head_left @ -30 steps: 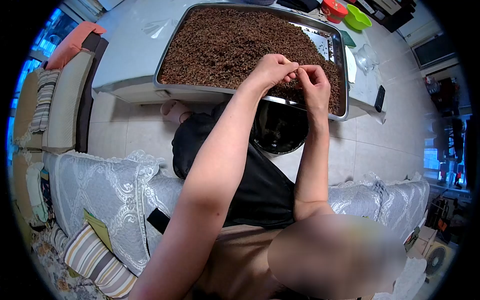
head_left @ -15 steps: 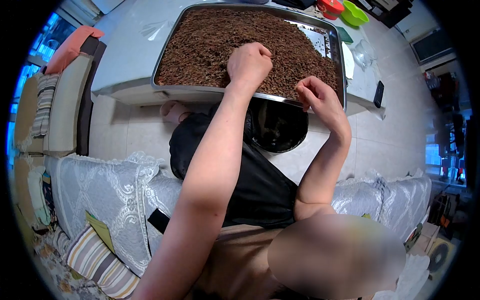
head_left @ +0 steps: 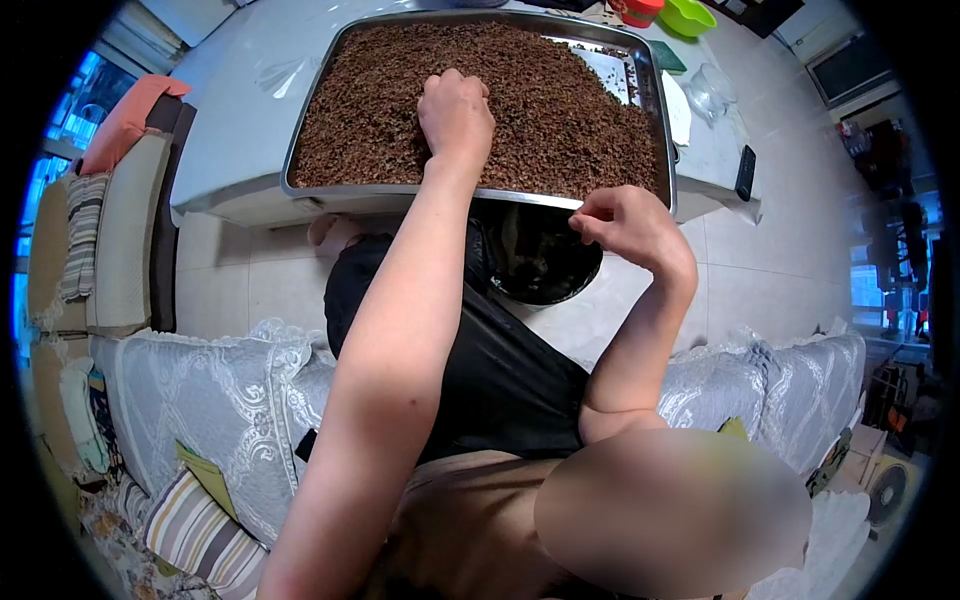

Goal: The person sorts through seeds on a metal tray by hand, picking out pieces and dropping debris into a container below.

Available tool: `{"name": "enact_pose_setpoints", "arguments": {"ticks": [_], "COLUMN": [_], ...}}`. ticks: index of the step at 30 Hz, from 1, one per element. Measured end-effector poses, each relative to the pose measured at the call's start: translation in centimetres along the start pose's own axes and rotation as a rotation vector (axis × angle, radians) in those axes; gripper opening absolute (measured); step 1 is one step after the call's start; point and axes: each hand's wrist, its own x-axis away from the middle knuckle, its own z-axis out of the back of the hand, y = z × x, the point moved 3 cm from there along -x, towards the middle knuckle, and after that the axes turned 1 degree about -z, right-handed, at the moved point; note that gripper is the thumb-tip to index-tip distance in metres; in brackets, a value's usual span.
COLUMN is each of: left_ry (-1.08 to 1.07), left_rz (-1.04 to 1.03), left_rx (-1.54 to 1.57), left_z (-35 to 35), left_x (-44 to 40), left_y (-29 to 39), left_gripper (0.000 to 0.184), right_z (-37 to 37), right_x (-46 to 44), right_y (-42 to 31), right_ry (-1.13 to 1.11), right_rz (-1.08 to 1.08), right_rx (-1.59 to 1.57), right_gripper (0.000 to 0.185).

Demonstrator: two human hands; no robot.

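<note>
Near the top middle, one pile of brown bits lies on one metal tray. My left hand is over it; my right hand curls by the bottom edge. I can't tell if either is closed. Below is one black bucket.

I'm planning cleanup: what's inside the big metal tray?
Loose brown bits cover most of the metal tray; bare bottom shows far right. The left hand hides some bits; whatever lies underneath cannot be seen.
</note>
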Motion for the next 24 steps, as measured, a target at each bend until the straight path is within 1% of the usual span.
{"name": "enact_pose_setpoints", "arguments": {"ticks": [3,6,9,10,13,14,15,17,19,20,23,24], "left_ry": [-0.010,-0.002,0.001,0.000,-0.020,-0.013,-0.006,-0.023,-0.070,-0.075,-0.082,-0.084], "left_rz": [0.026,0.054,0.089,0.103,0.129,0.133,0.135,0.147,0.174,0.180,0.212,0.229], "left_rx": [-0.026,-0.032,-0.004,0.007,-0.027,-0.050,-0.074,-0.120,-0.162,-0.152,-0.126,-0.120], "left_z": [0.3,0.6,0.8,0.9,1.5,1.7,1.9,2.1,1.9,2.0,2.2,2.2], "left_x": [0.0,0.1,0.1,0.2,0.2,0.4,0.5,0.6,0.8,0.8,0.7,0.6], "left_y": [0.0,0.1,0.3,0.3,0.0,0.0,0.0,-0.3,-0.9,-1.2,-2.3,-2.7], "left_gripper": [0.007,0.007,0.008,0.010,0.015,0.016,0.017,0.020,0.024,0.025,0.028,0.028], "right_z": [0.4,0.9,0.4,-0.1,-2.1,-2.8,-3.2,-4.1,-4.8,-5.1,-5.3,-5.1], "right_x": [0.1,-0.4,-1.7,-2.4,-5.5,-6.8,-8.0,-10.8,-13.2,-14.1,-14.8,-14.5], "right_y": [0.3,-0.3,-0.7,-0.5,-1.0,-1.5,-2.1,-3.2,-3.9,-4.1,-4.0,-3.9], "right_ry": [0.047,0.278,0.441,0.466,0.709,0.756,0.773,0.887,0.937,0.948,0.897,0.935], "right_rz": [-0.102,0.004,0.080,0.087,0.274,0.325,0.353,0.415,0.412,0.383,0.299,0.310], "right_rx": [-0.122,-0.118,-0.197,-0.193,-0.151,-0.172,-0.129,-0.088,-0.021,0.038,0.086,0.089], "right_gripper": [0.023,0.022,0.023,0.020,0.014,0.011,0.013,0.016,0.019,0.016,0.012,0.008]}}
